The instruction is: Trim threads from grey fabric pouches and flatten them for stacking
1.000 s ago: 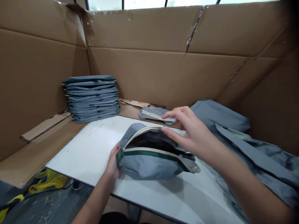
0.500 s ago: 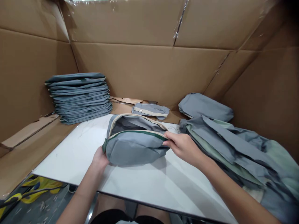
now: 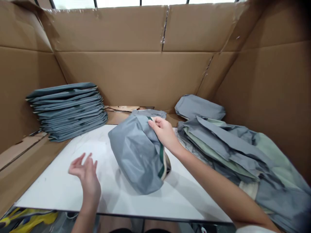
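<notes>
A grey-blue fabric pouch (image 3: 136,152) with green and cream trim hangs tilted over the white table (image 3: 60,181). My right hand (image 3: 164,131) pinches it by the trimmed edge at its upper right. The opening faces right and down, so most of the inside is hidden. To the left of the pouch, my left hand (image 3: 86,174) is raised above the table, fingers apart and holding nothing.
A tall stack of folded grey-blue pouches (image 3: 70,110) stands at the back left. Another flat grey piece (image 3: 150,113) lies behind the held pouch. On the right are a grey pouch (image 3: 199,106) and a heap of grey and green fabric (image 3: 230,149). Cardboard walls (image 3: 126,77) enclose the table.
My left hand has let go of the pouch and moved left. The pouch has turned in my right hand, its opening swinging from facing up to facing right. The view has shifted slightly.
</notes>
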Demonstrator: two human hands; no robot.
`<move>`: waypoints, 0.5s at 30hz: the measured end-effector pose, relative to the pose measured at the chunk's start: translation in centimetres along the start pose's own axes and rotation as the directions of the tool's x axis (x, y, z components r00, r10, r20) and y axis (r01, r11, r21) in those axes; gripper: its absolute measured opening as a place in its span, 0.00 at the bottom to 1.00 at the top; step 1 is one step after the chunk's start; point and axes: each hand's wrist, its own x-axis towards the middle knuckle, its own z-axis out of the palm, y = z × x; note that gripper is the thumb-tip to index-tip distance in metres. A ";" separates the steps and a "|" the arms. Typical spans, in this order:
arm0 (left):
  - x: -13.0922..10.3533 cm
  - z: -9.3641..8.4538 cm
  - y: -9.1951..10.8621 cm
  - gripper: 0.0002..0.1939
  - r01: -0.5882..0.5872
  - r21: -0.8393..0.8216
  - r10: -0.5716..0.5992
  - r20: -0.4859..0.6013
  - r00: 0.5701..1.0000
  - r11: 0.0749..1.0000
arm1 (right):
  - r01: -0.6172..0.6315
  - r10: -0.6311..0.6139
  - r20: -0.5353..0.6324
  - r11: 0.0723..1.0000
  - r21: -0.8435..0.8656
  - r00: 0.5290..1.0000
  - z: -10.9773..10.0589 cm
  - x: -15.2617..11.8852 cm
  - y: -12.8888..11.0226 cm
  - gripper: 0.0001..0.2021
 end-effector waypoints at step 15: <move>-3.4 -0.6 2.5 0.13 -0.514 0.425 0.100 0.691 0.716 0.745 | -0.494 0.438 0.235 0.700 0.515 0.867 4.8 -9.4 4.1 0.35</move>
